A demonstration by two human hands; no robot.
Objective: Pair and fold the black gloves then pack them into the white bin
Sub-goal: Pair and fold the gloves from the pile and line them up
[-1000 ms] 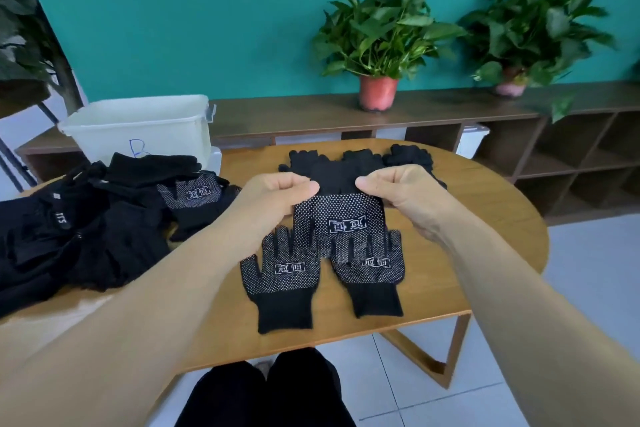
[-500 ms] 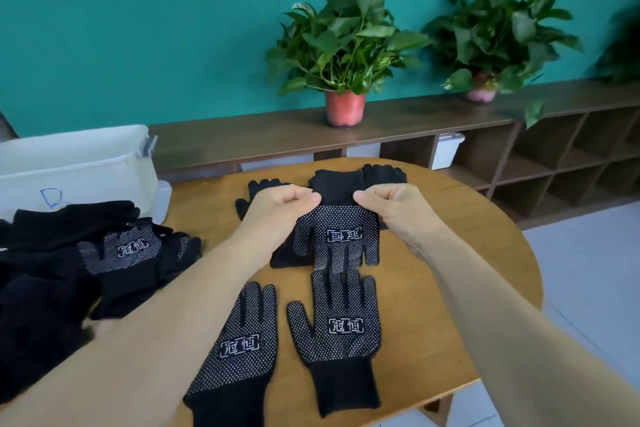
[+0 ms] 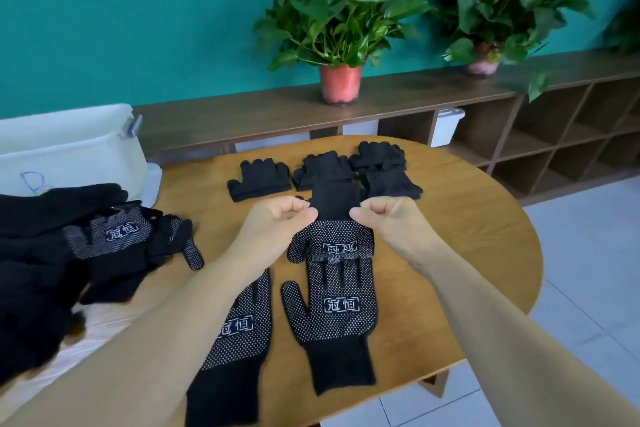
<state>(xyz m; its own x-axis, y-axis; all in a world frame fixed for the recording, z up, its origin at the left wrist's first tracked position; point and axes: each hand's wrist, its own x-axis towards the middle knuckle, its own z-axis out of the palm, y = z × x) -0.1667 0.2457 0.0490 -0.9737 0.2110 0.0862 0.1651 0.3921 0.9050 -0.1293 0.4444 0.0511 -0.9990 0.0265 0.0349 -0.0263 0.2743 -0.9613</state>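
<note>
My left hand (image 3: 282, 218) and my right hand (image 3: 384, 215) each pinch one side of a black dotted glove (image 3: 334, 237), near its cuff, with its fingers pointing toward me. Below it lie two flat dotted gloves: one in the middle (image 3: 337, 315) and one partly under my left forearm (image 3: 239, 340). Three folded glove bundles sit further back: a left bundle (image 3: 258, 178), a middle bundle (image 3: 322, 168) and a right bundle (image 3: 384, 165). A pile of loose black gloves (image 3: 69, 253) covers the table's left side. The white bin (image 3: 69, 152) stands at the back left.
The round wooden table (image 3: 467, 253) has bare surface to the right of my hands. Behind it runs a low wooden shelf (image 3: 415, 97) with two potted plants, one in a red pot (image 3: 341, 81). Tiled floor lies to the right.
The view shifted down and closer. Both hands have curled tighter and now pinch the glove lower, at the base of its cuff.
</note>
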